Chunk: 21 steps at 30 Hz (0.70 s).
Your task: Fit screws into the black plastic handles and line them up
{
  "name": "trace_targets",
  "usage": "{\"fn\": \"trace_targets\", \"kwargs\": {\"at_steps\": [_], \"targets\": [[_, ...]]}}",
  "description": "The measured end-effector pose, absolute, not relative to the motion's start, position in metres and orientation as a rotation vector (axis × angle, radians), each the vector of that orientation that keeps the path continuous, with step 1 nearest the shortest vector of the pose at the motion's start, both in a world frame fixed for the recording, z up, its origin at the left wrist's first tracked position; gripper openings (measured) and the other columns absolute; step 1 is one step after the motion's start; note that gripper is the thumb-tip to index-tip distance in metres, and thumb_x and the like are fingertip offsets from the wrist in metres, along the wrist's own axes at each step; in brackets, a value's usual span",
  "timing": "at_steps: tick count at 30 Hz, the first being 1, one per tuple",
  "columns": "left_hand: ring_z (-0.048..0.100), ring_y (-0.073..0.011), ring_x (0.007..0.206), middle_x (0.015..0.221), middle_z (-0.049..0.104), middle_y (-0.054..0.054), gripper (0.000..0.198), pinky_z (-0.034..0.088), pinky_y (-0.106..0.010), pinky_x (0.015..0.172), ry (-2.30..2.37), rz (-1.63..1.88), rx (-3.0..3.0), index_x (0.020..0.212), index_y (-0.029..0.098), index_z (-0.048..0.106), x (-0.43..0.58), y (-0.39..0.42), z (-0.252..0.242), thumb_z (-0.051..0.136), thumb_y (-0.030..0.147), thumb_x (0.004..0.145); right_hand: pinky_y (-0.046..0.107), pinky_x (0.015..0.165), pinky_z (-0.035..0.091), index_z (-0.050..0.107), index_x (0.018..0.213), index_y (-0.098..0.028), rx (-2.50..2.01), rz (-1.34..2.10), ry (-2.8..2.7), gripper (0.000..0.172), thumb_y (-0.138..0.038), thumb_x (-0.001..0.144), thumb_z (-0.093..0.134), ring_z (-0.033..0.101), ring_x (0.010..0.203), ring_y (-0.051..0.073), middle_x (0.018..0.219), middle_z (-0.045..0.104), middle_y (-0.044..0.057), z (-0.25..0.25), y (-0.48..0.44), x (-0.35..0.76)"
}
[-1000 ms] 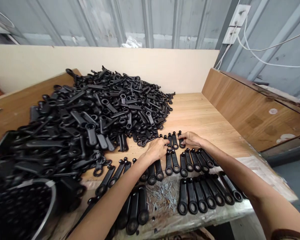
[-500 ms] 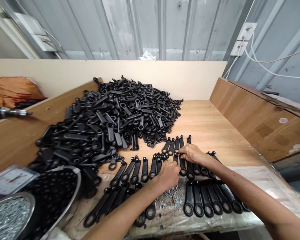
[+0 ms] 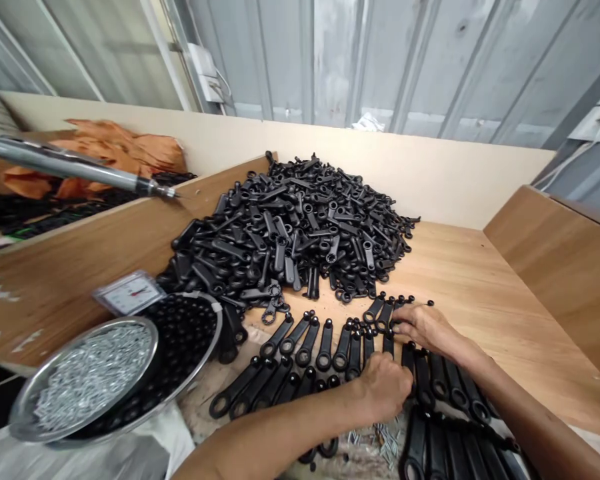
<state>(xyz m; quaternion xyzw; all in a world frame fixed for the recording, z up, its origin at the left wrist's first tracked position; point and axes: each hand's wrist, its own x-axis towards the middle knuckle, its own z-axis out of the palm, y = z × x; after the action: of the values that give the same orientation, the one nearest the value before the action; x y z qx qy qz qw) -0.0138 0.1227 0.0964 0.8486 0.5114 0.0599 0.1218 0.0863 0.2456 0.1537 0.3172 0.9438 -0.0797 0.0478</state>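
My left hand (image 3: 385, 387) sits low in the row of black spanners (image 3: 325, 350), its fingers (image 3: 401, 380) curled down against the shafts; I cannot tell if they grip one. My right hand (image 3: 425, 328) rests just beyond, its fingers (image 3: 405, 323) close together at the spanner ends, grip also unclear. The row fans across the desk (image 3: 485, 300) at lower center, below the big spanner pile (image 3: 300, 227). A steel bowl of screws (image 3: 93, 377) sits at lower left.

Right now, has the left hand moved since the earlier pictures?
Yes: the left hand has drawn back toward the person, farther from the pile of black parts.
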Motion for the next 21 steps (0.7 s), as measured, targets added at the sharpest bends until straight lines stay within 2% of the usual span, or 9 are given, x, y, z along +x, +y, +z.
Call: {"fn": "trace_targets", "kwargs": {"at_steps": [3, 7, 11, 15, 18, 21], "targets": [[0.060, -0.0266, 0.075, 0.074, 0.064, -0.013, 0.023, 0.046, -0.037, 0.066, 1.498, 0.203, 2.456, 0.085, 0.008, 0.058, -0.015, 0.123, 0.095, 0.057, 0.020, 0.066, 0.024, 0.071, 0.038, 0.066, 0.094, -0.024, 0.937, -0.295, 2.992, 0.024, -0.029, 0.083, 0.044, 0.059, 0.087, 0.019, 0.090, 0.067, 0.004, 0.163, 0.250, 0.048], [0.057, -0.0287, 0.082, 0.085, 0.062, -0.016, 0.036, 0.046, -0.040, 0.068, 1.575, 0.284, 2.416, 0.098, 0.006, 0.053, -0.016, 0.114, 0.095, 0.056, 0.019, 0.065, 0.022, 0.068, 0.036, 0.060, 0.109, -0.026, 0.668, -0.230, 3.028, 0.031, -0.025, 0.082, 0.045, 0.058, 0.087, 0.017, 0.099, 0.064, 0.004, 0.160, 0.246, -0.027], [0.055, -0.0286, 0.080, 0.085, 0.061, -0.016, 0.037, 0.045, -0.041, 0.067, 1.602, 0.414, 2.366, 0.100, 0.006, 0.052, -0.020, 0.088, 0.093, 0.055, 0.026, 0.069, 0.023, 0.062, 0.035, 0.054, 0.119, -0.029, 0.581, -0.132, 2.911, 0.038, -0.028, 0.081, 0.047, 0.058, 0.082, 0.018, 0.096, 0.064, 0.005, 0.145, 0.240, -0.093], [0.055, -0.0270, 0.083, 0.084, 0.062, -0.013, 0.024, 0.044, -0.041, 0.074, 1.641, 0.457, 2.240, 0.093, 0.012, 0.055, -0.034, 0.055, 0.100, 0.053, 0.027, 0.075, 0.024, 0.058, 0.034, 0.062, 0.107, -0.026, 0.659, -0.175, 2.819, 0.031, -0.033, 0.079, 0.051, 0.059, 0.072, 0.018, 0.079, 0.067, 0.005, 0.128, 0.240, -0.125], [0.055, -0.0249, 0.086, 0.088, 0.063, -0.011, 0.020, 0.043, -0.038, 0.078, 1.634, 0.512, 2.138, 0.092, 0.015, 0.056, -0.053, 0.032, 0.112, 0.045, 0.028, 0.083, 0.024, 0.056, 0.033, 0.065, 0.097, -0.022, 0.758, -0.213, 2.808, 0.026, -0.033, 0.080, 0.049, 0.059, 0.072, 0.018, 0.081, 0.066, 0.006, 0.123, 0.241, -0.128], [0.057, -0.0220, 0.082, 0.084, 0.064, -0.008, 0.016, 0.043, -0.034, 0.077, 1.645, 0.619, 1.917, 0.088, 0.017, 0.060, -0.074, 0.012, 0.120, 0.050, 0.027, 0.082, 0.024, 0.056, 0.031, 0.065, 0.094, -0.020, 0.834, -0.262, 2.835, 0.025, -0.033, 0.081, 0.047, 0.058, 0.073, 0.017, 0.082, 0.066, 0.005, 0.136, 0.242, -0.116]]}}
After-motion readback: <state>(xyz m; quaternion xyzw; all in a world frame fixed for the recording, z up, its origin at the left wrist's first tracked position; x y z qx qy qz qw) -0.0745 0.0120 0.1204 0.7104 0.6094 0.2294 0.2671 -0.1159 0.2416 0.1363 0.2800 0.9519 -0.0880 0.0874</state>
